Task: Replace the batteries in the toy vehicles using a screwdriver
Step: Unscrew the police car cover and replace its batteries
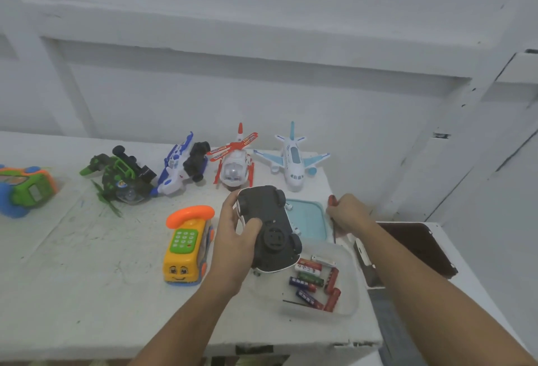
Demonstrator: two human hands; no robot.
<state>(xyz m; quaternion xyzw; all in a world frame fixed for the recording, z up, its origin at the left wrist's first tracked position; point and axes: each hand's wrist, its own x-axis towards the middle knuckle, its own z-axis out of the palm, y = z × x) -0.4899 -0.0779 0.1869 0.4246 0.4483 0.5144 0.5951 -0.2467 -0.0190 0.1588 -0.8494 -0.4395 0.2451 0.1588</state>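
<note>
Black underside of the toy car [269, 227] faces up, clamped in my left hand [233, 244] above the bench [87, 278].

My right hand [348, 212] is closed round the red-handled screwdriver [332, 214], just beside the pale blue lid [310, 220]. Batteries [316, 282] lie loose in the clear tub [348, 287] below the car; their label print is too small to read. Behind stand a helicopter [235, 161], a plane [292, 159] and a yellow phone bus [186, 246].

Toy car [269, 227] upside down, black underside and wheels up, held above table. Red-handled screwdriver [332, 214] gripped just beside it, shaft pointing down. Loose batteries [316, 281] heaped in clear container [350, 284].
</note>
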